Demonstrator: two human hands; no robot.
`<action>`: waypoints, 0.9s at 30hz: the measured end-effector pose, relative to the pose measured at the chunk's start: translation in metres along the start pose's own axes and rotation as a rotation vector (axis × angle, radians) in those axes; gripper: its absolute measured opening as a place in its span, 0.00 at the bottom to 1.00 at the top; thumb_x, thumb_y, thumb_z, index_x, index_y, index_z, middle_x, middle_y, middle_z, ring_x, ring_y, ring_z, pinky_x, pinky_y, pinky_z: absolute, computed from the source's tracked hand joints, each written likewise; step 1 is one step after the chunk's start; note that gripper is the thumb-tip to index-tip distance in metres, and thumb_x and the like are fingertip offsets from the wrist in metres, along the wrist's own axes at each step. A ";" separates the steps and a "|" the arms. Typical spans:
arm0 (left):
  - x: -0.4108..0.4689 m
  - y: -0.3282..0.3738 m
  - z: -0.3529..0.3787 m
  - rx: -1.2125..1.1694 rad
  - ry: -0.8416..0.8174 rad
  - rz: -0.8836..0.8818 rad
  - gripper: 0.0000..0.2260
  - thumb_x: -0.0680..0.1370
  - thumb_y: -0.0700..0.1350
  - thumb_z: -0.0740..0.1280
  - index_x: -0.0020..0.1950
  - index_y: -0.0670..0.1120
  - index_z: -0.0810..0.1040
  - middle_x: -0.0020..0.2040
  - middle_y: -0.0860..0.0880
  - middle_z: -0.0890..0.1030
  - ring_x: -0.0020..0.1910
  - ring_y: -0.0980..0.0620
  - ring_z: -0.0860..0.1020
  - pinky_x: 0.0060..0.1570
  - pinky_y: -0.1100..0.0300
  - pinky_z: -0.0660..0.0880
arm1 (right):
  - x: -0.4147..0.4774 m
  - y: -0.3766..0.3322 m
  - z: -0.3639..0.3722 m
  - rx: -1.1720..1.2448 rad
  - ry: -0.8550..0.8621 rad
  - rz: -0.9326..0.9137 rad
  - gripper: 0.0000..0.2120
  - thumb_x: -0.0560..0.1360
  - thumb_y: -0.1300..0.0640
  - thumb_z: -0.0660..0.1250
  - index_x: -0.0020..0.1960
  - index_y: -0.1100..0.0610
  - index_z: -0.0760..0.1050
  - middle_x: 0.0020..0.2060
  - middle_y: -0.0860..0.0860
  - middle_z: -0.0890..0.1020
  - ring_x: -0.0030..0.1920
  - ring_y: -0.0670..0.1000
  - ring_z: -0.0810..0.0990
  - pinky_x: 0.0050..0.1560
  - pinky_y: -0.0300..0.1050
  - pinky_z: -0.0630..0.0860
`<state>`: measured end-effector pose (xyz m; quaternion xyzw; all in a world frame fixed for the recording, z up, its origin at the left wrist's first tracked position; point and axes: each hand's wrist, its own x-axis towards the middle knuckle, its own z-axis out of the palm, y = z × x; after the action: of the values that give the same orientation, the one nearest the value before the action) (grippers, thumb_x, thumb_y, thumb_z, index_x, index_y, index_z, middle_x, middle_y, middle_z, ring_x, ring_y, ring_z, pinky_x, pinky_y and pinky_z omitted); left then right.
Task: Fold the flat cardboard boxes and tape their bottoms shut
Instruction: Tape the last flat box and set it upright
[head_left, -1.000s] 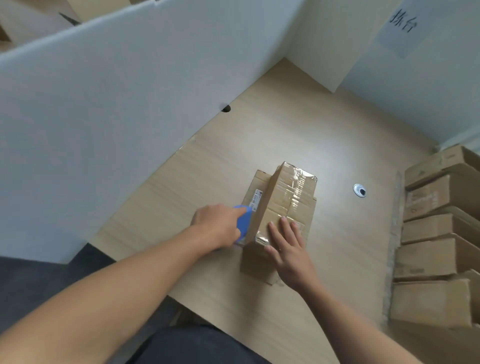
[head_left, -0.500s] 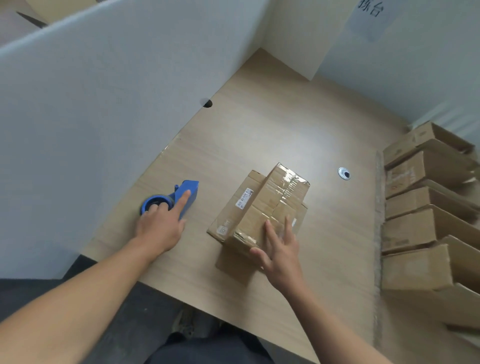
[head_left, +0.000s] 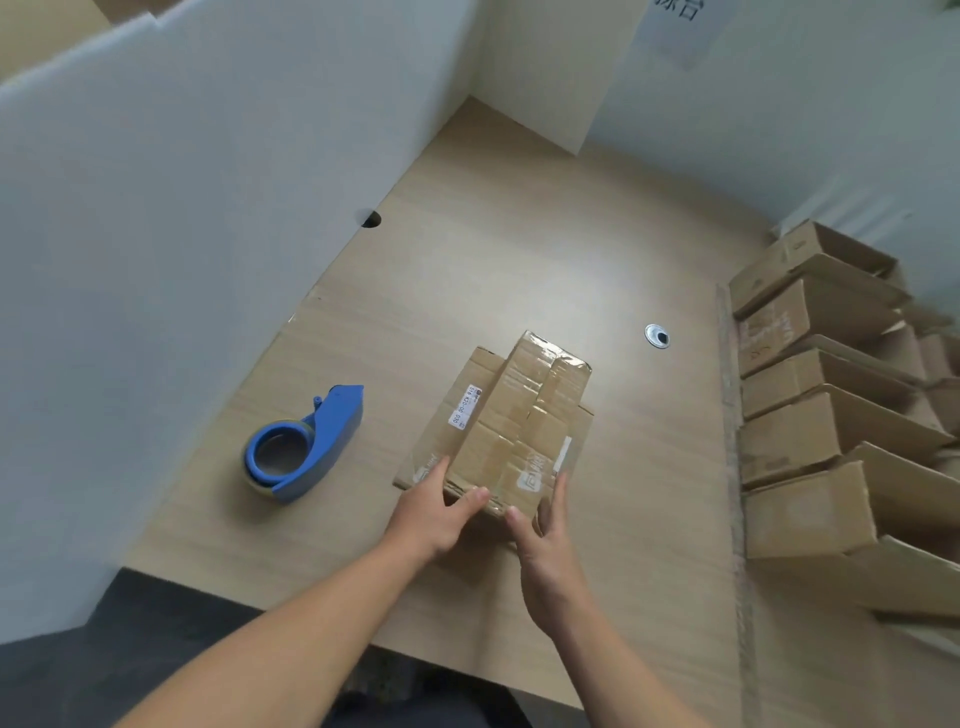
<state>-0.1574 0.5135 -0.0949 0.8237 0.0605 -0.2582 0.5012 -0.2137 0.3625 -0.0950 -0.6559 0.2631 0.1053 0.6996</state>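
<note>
1. At the left, the blue tape dispenser (head_left: 306, 447) lies on its side on the worktop (head_left: 467, 270), well apart from both hands. I judge from this that the taping of this box is finished.
2. The left hand (head_left: 436, 514) holds the near left corner of the box (head_left: 514, 426). Its grip is closed on the cardboard, with the thumb on the upper face and a finger along the left side.
3. The box stands in the middle of the worktop with its bottom turned up. It is folded into shape. Shiny clear tape runs along the middle seam and across the far edge, a little wrinkled. A white label (head_left: 465, 407) is on its left side, and loose flaps lie spread out below it.
4. The right hand (head_left: 545, 551) holds the near right corner. Its grip pinches the box between the thumb at the near edge and the fingers, which lie up the right side.
5. At the right, a row of boxes (head_left: 810, 415) is already folded. It seems the held box only needs to join them. No flat boxes are in view, so I cannot tell how many are left.
</note>
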 end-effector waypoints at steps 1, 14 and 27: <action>0.002 -0.001 -0.001 0.001 0.000 0.003 0.35 0.77 0.59 0.68 0.79 0.49 0.61 0.75 0.50 0.70 0.74 0.50 0.67 0.69 0.60 0.63 | -0.001 -0.003 0.001 -0.052 0.073 -0.005 0.46 0.73 0.51 0.75 0.77 0.34 0.48 0.76 0.41 0.59 0.76 0.44 0.60 0.76 0.56 0.62; 0.015 -0.003 0.005 0.080 -0.004 0.034 0.33 0.73 0.66 0.67 0.74 0.53 0.70 0.66 0.55 0.79 0.66 0.53 0.75 0.65 0.58 0.71 | -0.006 -0.007 0.008 -0.356 0.503 0.042 0.11 0.76 0.49 0.71 0.39 0.53 0.82 0.34 0.48 0.84 0.41 0.51 0.82 0.47 0.47 0.76; 0.033 0.032 -0.044 0.438 -0.329 0.130 0.16 0.80 0.53 0.65 0.69 0.59 0.73 0.64 0.53 0.79 0.66 0.50 0.75 0.60 0.61 0.69 | 0.043 -0.084 -0.100 -0.946 0.313 -0.088 0.51 0.69 0.30 0.69 0.80 0.42 0.44 0.78 0.53 0.56 0.77 0.57 0.55 0.73 0.59 0.57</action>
<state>-0.1016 0.5302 -0.0699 0.8615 -0.1320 -0.3627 0.3299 -0.1589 0.2465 -0.0442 -0.9197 0.2605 0.0835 0.2815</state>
